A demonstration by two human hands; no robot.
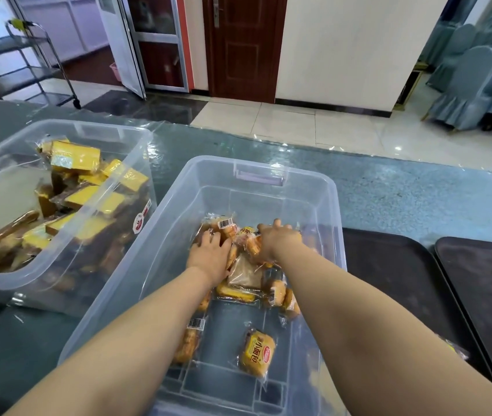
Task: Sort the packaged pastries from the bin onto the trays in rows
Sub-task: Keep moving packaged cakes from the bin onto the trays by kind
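Both hands (210, 255) (277, 240) rest on packaged pastries (240, 267) inside the bin (256, 168).

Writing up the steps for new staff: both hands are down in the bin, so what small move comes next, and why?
Probably close each hand on a pastry from the pile and lift it toward the near tray. Both hands rest on the packets in the bin, and the tray looks almost bare.
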